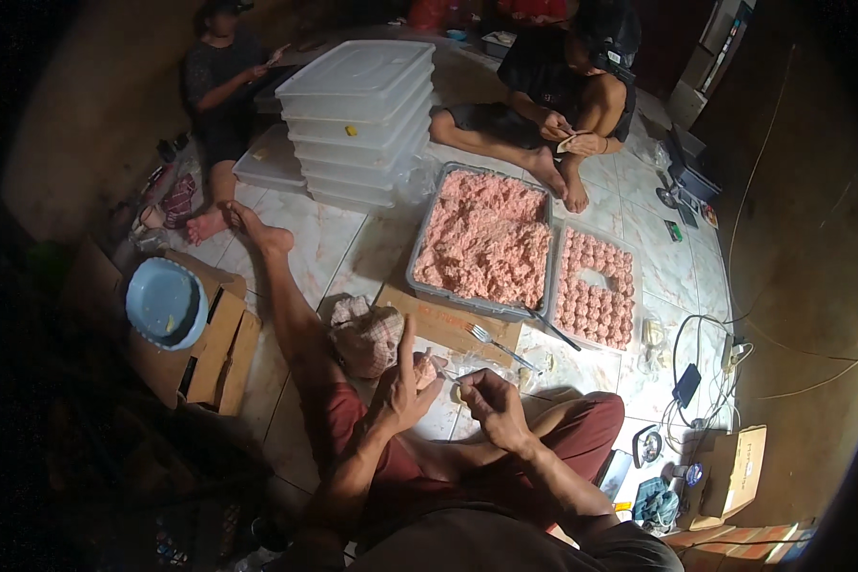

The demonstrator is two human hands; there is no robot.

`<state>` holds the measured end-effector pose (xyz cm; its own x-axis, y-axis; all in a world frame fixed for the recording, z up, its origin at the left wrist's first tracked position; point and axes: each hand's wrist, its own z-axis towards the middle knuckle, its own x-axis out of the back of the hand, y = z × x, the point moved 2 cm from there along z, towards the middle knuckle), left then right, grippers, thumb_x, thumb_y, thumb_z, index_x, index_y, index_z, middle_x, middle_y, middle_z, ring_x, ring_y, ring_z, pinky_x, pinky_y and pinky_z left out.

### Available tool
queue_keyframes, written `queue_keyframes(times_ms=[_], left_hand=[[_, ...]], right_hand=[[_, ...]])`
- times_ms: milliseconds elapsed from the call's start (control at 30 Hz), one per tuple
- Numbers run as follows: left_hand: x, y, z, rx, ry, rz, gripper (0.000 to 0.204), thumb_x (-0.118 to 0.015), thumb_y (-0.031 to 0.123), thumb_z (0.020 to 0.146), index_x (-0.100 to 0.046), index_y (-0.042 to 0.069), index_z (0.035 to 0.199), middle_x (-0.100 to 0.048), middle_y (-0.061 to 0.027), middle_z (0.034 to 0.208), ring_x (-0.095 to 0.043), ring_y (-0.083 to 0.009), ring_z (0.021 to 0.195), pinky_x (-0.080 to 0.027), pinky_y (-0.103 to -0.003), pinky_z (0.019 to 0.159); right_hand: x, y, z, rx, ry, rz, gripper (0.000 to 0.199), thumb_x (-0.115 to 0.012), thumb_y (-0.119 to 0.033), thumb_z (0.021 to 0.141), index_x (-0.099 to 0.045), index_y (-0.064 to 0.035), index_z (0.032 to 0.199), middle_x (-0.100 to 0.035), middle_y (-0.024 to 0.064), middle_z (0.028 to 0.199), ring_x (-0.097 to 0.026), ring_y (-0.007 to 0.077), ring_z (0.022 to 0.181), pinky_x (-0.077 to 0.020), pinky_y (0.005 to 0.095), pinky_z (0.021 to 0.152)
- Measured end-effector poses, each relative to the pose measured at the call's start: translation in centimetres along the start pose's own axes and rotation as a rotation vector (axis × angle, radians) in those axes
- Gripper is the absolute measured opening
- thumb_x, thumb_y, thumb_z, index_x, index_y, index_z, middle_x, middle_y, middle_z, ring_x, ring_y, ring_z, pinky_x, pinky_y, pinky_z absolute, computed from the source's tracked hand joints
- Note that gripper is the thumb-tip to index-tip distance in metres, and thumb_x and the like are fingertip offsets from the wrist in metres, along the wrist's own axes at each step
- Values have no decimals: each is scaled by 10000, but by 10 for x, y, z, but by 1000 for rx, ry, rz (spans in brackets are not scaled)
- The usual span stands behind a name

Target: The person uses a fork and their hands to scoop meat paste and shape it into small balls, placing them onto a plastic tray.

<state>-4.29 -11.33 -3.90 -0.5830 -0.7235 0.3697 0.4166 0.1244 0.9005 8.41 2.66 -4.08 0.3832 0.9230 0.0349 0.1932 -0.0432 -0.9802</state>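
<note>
My left hand (402, 396) cups a small lump of pink minced filling (427, 370), perhaps in a thin wrapper, with the index finger pointing up. Close to its right, my right hand (496, 410) pinches a thin, metallic-looking tool (451, 378), whose kind I cannot make out. Ahead of both hands sits a grey tub (477, 303) heaped with pink minced filling (481, 234). Beside it lies a clear tray (638, 315) with rows of small pink filled dumplings (596, 319) around a bare middle. A fork (500, 345) rests near the tub on flattened cardboard (429, 319).
A checked cloth (365, 336) lies by my left hand. Stacked translucent boxes (353, 105) stand behind the tub. A blue basin (167, 300) sits on cardboard at left. Cables and a black device (686, 384) lie at right. A co-worker (582, 95) sits beyond, another person (224, 76) far left.
</note>
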Motion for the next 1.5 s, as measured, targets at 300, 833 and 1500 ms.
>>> queue_keyframes(times_ms=[300,833,1500], left_hand=[[12,10,-9,-135,73,28,929,-722,77,836,-100,29,1524,-702,-162,1030,-681,-279,900,-527,-366,811],[16,-14,-7,146,99,-24,244,-820,186,769,-621,52,814,-629,-40,734,-565,-136,651,-480,-298,633],[7,6,11,8,-50,-97,312,-848,217,746,-609,42,842,-605,-24,676,-536,-104,592,-463,-287,575]], right_hand=[[21,-16,41,209,231,-21,133,-610,-143,961,-589,-17,994,-584,30,828,-535,118,740,-466,292,673],[32,-96,40,723,-15,-858,195,-590,3,847,-651,17,1032,-634,204,910,-611,400,819,-504,444,706],[2,-90,-13,363,51,-555,207,-481,-115,910,-621,36,936,-592,212,848,-580,402,877,-474,460,757]])
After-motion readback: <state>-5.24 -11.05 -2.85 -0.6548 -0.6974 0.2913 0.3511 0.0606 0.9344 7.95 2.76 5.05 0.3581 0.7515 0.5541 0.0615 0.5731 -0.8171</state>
